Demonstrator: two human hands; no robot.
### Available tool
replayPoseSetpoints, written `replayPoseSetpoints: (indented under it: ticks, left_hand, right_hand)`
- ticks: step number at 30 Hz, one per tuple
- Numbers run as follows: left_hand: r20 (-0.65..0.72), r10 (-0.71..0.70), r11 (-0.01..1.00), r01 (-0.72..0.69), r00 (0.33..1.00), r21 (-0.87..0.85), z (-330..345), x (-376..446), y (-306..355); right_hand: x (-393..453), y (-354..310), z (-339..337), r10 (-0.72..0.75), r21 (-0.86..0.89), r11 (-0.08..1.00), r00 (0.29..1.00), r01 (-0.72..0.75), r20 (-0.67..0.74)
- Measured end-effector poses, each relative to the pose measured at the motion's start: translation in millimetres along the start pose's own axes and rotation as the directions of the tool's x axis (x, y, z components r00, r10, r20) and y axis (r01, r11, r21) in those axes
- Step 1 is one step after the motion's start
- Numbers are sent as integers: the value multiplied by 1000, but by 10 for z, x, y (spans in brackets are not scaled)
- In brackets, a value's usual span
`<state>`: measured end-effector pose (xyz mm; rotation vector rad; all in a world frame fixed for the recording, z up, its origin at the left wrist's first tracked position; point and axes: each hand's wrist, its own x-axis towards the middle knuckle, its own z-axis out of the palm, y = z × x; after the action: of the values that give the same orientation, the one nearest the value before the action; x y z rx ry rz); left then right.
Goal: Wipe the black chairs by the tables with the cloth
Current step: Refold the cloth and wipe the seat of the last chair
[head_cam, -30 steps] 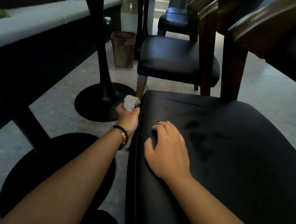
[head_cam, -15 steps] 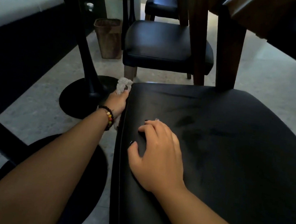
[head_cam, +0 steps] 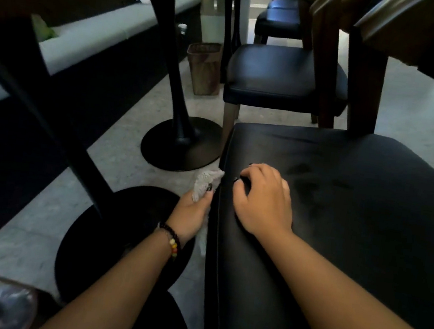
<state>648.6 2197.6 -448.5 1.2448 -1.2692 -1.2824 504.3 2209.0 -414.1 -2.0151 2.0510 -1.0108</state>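
Note:
A black padded chair seat (head_cam: 356,210) fills the right half of the view. My left hand (head_cam: 190,213) grips a whitish cloth (head_cam: 206,181) and holds it against the seat's left side edge. My right hand (head_cam: 264,198) rests on top of the seat near that edge, fingers bent with the tips on the leather. A second black chair (head_cam: 280,76) stands further ahead, and a third black chair (head_cam: 280,20) behind it.
Two black round table bases (head_cam: 182,146) (head_cam: 118,234) with pedestal legs stand on the pale floor to the left. A brown waste bin (head_cam: 205,67) sits beside the second chair. A long bench (head_cam: 95,35) runs along the left wall. Wooden chair backs (head_cam: 364,81) rise ahead.
My left hand has drawn the cloth back toward me along the seat's left side edge. My right hand has stayed on the seat top.

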Motion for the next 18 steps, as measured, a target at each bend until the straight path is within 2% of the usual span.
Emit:
replayPoseSetpoints:
  ticks: [5,9,11,15,18]
  left_hand:
    - [7,-5,996,4,1000,93,16,-681,73]
    - [60,150,982,-155,987,104,45,-1137,118]
    - [45,193,977,-196,980,89,86,-1312,80]
    - [-76,162,984,-156,984,85,138,-1310,76]
    - [-190,25,994,-4,981,109,136,-1013,155]
  right_hand:
    - [8,1,-46,19,71,997,1000,-21,24]
    - [-10,-8,-72,27,124,992,998,-33,52]
    - [-10,-7,-73,39,143,989,997,-49,71]
    - [-17,23,-77,67,173,982,994,-80,81]
    - [-16,39,-61,72,174,981,995,-84,74]
